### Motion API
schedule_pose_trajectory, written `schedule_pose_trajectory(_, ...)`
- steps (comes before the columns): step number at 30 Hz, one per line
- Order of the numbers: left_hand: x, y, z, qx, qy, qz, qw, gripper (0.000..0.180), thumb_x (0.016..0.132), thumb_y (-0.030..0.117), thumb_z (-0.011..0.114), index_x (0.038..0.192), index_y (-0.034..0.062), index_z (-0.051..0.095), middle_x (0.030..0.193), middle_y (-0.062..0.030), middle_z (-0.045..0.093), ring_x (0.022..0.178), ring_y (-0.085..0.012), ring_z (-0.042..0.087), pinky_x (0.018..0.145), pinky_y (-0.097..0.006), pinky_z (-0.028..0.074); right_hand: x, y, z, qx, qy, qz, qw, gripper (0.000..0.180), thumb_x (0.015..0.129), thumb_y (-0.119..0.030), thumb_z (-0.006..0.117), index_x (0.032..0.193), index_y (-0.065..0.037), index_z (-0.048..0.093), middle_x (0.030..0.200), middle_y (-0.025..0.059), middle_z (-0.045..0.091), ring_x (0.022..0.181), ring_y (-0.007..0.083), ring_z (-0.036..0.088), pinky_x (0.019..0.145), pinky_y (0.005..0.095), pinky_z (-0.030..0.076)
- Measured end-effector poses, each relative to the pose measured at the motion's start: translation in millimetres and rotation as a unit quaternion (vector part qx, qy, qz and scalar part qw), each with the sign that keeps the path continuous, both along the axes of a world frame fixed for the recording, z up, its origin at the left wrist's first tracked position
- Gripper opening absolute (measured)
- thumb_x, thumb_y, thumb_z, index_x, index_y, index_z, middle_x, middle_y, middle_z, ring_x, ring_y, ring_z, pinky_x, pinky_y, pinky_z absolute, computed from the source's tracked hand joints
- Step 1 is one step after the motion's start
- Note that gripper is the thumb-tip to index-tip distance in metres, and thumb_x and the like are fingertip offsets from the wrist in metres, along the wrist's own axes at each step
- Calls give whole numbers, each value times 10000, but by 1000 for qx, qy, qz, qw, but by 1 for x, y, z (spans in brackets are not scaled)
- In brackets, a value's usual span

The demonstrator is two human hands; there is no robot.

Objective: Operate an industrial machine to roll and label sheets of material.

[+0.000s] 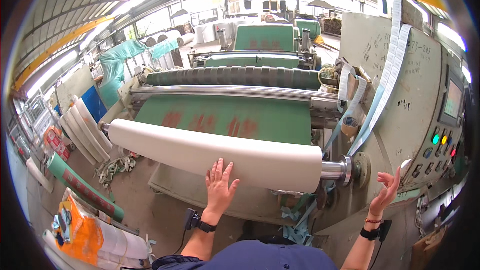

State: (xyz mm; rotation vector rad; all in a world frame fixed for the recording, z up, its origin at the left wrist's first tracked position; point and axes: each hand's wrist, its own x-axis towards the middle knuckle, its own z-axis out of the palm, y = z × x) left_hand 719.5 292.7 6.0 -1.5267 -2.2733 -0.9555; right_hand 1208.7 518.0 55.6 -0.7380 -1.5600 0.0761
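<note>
Left hand flat on the wound roll, right hand raised by the control panel.

Left hand (220, 186) lies palm-down, fingers spread, gripping nothing, on the cream paper roll (215, 152), which sits on a steel shaft (336, 169) across the machine front. Right hand (386, 192) hangs open and empty near the control panel (442, 145). Best kept to a light, flat palm, clear of the shaft end. Roll looks smooth, tightly wound, evenly cylindrical.
</note>
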Motion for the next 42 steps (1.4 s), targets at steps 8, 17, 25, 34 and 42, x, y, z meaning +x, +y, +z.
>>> schedule_pose_trajectory(8,2,0,2,2,4,-16,1000,650,1098,544,522,1628,168,498,1748,-165,325,1617,-364,284,1308,-597,148,-3,-1,2,0,1,1,1000,918,1095,-691,393,1671,23,356,1069,123,725,877,194,630,860,359,526)
schedule_pose_trajectory(17,8,0,5,-2,-1,-24,1000,652,1100,536,523,1628,154,494,1749,-172,321,1620,-367,277,1315,-599,136,-6,-1,5,18,3,4,1000,899,1105,-686,383,1649,30,385,1065,109,743,860,186,654,793,336,514)
schedule_pose_trajectory(25,9,2,5,-21,22,-5,1000,638,1096,523,536,1617,156,505,1748,-156,331,1616,-358,294,1316,-616,126,-2,-3,7,23,-12,-11,1000,894,1107,-692,377,1636,27,407,1046,113,753,843,187,661,764,341,522)
schedule_pose_trajectory(34,4,2,5,-24,20,-4,1000,630,1080,484,565,1608,144,512,1743,-150,348,1615,-358,299,1320,-612,126,-7,-4,12,38,-27,-19,999,834,1118,-656,385,1616,11,435,1038,87,782,788,183,686,715,324,489)
schedule_pose_trajectory(42,3,4,7,-19,21,-10,1000,643,1079,497,566,1617,150,502,1754,-139,337,1625,-346,286,1323,-601,123,-7,-4,10,42,-32,-18,998,827,1122,-649,389,1619,10,436,1038,89,782,794,178,690,726,323,493)
